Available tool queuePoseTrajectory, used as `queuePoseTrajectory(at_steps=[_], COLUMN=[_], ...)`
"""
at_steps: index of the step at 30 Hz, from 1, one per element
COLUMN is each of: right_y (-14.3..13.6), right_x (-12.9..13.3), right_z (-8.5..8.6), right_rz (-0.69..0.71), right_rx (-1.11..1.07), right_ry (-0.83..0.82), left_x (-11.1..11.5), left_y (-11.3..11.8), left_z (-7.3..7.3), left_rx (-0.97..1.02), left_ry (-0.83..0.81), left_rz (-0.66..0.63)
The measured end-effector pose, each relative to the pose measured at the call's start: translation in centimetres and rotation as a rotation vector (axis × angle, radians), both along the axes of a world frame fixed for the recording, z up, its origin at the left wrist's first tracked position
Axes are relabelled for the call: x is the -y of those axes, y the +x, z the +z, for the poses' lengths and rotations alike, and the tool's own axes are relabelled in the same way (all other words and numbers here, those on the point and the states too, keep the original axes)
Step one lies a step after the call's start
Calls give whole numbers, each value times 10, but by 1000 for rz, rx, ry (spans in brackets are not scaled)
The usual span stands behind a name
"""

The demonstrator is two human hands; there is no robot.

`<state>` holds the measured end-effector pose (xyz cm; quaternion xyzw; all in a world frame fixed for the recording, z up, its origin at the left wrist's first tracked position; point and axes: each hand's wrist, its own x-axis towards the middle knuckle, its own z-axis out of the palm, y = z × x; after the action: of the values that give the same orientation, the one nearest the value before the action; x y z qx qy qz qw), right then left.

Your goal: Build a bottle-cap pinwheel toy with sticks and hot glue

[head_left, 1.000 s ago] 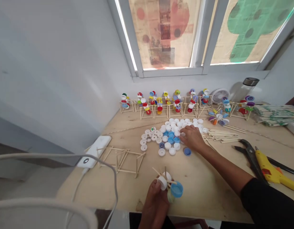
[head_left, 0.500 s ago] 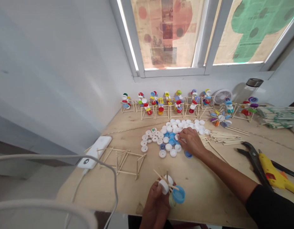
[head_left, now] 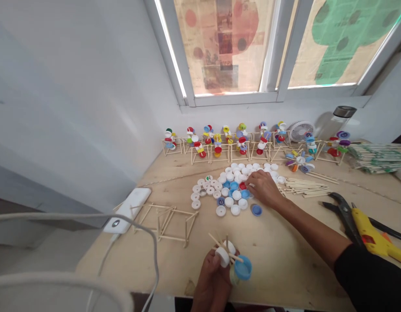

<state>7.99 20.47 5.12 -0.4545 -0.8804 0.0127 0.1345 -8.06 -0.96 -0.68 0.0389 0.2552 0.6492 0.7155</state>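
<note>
Near the table's front edge, my left hand (head_left: 211,273) is closed around a small wheel of wooden sticks and bottle caps. On that wheel a light blue cap (head_left: 243,268) and white caps, such as the white cap (head_left: 222,257), sit around crossed sticks (head_left: 226,240). My right hand (head_left: 263,187) reaches into the spread of bottle caps, its fingers bent down among them beside a red cap (head_left: 242,185). Its fingertips are partly hidden, and whether they grip a cap is unclear. White caps (head_left: 235,209) and light blue caps (head_left: 233,185) lie around it, with a darker blue cap (head_left: 256,210) nearer me.
Finished cap wheels on stick frames (head_left: 216,149) line the back. Bare stick frames (head_left: 177,225) and a white power bank (head_left: 128,210) with a cable are left. Loose sticks (head_left: 304,187), pliers (head_left: 345,216), a yellow glue gun (head_left: 366,229), a fan (head_left: 301,131) and a bottle (head_left: 338,121) are right.
My right hand has shifted slightly up and right among the caps, uncovering the red cap. My left hand keeps its hold on the wheel, nearly still.
</note>
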Motion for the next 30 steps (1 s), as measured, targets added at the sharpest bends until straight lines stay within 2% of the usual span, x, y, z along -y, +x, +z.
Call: queuePoseTrajectory(at_steps=[15,25,30], right_y=[-33,-41,-38], right_x=[-5,-3,-1], right_z=[4,3,3], right_rz=[-104,-180,-200], right_rx=[185,217,182], right_ry=[-70,-94,-48], left_x=[1,2,-1], left_y=[-2,0,2], left_z=[-3,0,-9], left_rx=[25,5,16], left_ry=[-5,40,83], left_rz=[-16,0,19])
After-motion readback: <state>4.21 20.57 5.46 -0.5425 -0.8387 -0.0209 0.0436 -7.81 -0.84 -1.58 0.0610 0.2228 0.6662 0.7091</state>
